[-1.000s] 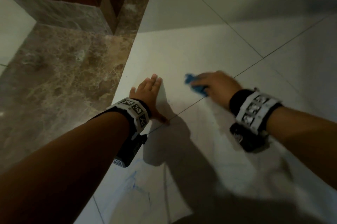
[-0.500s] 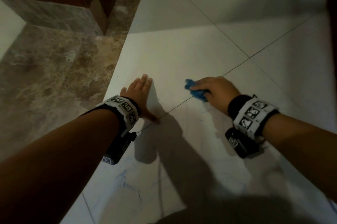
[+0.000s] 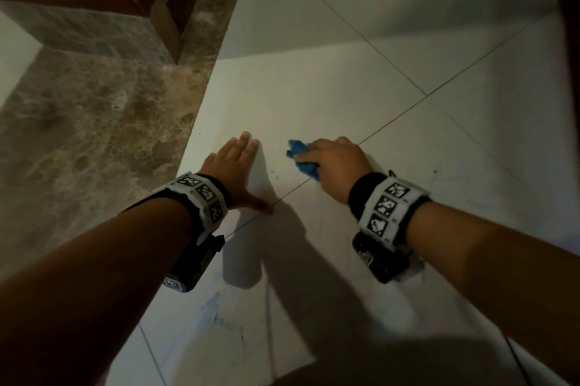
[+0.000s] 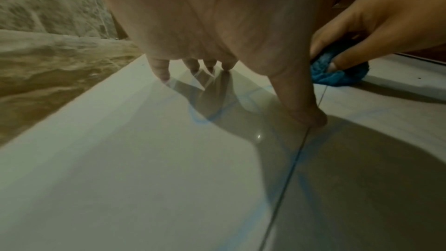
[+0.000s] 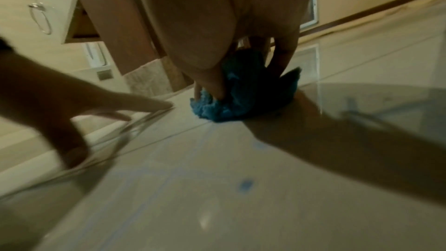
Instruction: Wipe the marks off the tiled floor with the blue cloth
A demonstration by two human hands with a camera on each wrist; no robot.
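Wiping in progress: right hand (image 3: 334,165) grip closed round bunched blue cloth (image 3: 302,159), pressing it on tiled floor (image 3: 314,103) beside grout line, likely for scrubbing pressure. Left hand (image 3: 237,170) flat, fingers straight, holding nothing, apparently bracing. Blue marks (image 3: 216,310) remain near left wrist.
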